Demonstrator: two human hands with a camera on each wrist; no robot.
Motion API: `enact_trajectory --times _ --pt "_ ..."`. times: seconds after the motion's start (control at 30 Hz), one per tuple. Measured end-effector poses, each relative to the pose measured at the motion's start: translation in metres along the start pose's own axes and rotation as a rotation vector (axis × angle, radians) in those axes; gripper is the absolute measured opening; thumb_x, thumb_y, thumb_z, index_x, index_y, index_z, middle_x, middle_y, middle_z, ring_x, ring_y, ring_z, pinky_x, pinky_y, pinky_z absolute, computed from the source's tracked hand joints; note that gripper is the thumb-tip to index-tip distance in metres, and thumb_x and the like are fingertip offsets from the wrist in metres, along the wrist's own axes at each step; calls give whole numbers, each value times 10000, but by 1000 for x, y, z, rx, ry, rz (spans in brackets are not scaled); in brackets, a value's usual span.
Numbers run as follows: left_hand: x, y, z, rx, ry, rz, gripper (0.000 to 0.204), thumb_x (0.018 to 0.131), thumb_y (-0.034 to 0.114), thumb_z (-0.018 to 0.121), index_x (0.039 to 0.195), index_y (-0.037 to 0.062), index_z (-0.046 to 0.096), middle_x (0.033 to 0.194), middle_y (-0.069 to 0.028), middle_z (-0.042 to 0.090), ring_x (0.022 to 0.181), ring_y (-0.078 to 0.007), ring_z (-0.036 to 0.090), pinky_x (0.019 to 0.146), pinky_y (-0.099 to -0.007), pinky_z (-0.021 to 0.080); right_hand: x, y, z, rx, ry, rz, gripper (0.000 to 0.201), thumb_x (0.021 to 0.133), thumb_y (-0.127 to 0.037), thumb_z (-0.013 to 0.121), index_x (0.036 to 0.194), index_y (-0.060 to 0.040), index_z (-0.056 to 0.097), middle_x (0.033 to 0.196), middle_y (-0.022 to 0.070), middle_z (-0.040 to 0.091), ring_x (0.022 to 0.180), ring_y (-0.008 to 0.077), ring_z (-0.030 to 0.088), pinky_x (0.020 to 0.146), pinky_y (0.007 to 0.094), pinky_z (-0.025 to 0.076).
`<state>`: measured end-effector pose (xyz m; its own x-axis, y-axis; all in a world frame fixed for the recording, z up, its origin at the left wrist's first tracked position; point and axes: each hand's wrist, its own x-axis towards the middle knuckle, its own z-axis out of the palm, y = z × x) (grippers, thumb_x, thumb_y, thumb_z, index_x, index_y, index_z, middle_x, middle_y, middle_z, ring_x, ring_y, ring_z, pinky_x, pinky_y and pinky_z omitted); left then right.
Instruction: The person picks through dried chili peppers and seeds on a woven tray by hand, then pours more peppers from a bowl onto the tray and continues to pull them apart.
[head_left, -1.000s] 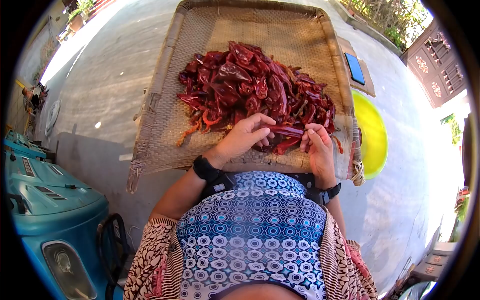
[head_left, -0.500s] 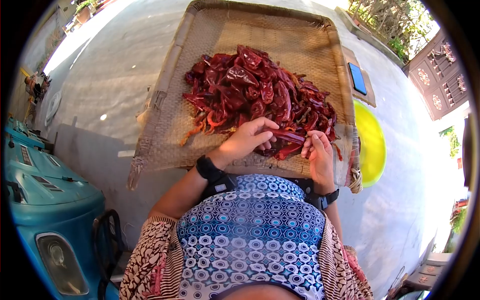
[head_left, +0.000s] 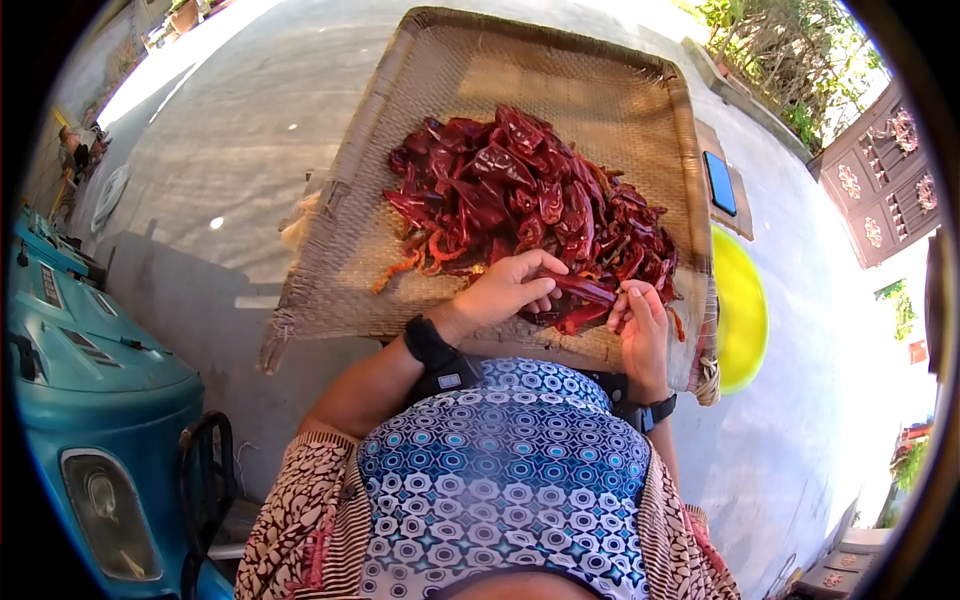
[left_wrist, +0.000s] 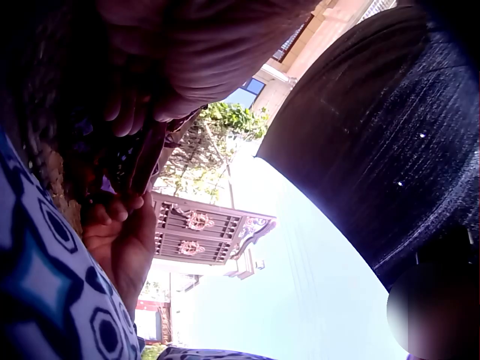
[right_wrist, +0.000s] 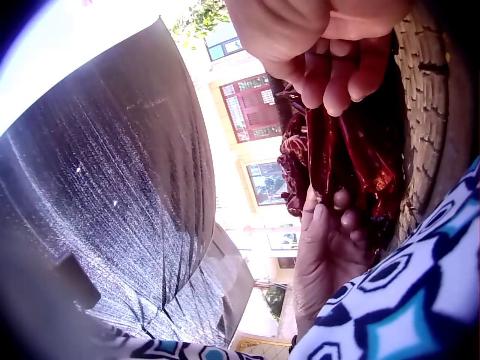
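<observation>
A long dried red chili pepper (head_left: 585,289) is stretched between my two hands near the front of the tray. My left hand (head_left: 512,290) pinches one end of it between thumb and fingers. At the other end, the fingertips of my right hand (head_left: 642,325) pinch the stem end. In the right wrist view the chili (right_wrist: 321,154) spans from one hand to the other, with more peppers close beside it. Just beyond my hands lies a heap of dried red chilies (head_left: 500,180). The left wrist view is too dark for much detail of the pepper.
The heap lies on a large woven tray (head_left: 560,70) with a raised rim. To its right are a yellow basin (head_left: 738,320) and a phone (head_left: 719,183) on a board. A teal vehicle (head_left: 100,410) stands at the left, by a black metal frame (head_left: 205,480).
The head view has shifted a little, so the tray sits slightly lower and farther right. Both hands keep hold of the same chili pepper, with little movement of the fingers.
</observation>
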<state>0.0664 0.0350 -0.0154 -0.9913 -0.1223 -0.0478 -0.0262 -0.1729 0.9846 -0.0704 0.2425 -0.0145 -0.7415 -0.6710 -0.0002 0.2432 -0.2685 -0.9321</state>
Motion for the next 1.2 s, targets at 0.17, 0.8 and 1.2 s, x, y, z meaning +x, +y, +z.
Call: enact_trajectory --times 0.17,0.8,1.2 --pt "0 -1 0 -23 -14 24 276 985 168 535 1246 78 526 1020 -50 636 828 -77 582 742 -227 503 0 0 1 5 7 16 170 1011 -171 487 1069 -49 590 806 19 571 655 114 529 604 236 439" --pt "-4 8 2 10 -16 92 277 1004 200 489 1247 77 538 964 -14 620 828 -77 596 736 -231 498 -13 -9 9 -313 -148 30 222 1004 -208 517 1135 -46 595 789 -34 537 697 66 510 641 214 422" --pt "-5 16 6 -25 64 97 260 1012 178 473 1232 54 535 889 -40 628 775 -104 620 697 -248 515 -11 -6 9 -475 -269 12 320 968 -188 579 1250 -41 549 838 -31 541 731 53 496 665 198 420"
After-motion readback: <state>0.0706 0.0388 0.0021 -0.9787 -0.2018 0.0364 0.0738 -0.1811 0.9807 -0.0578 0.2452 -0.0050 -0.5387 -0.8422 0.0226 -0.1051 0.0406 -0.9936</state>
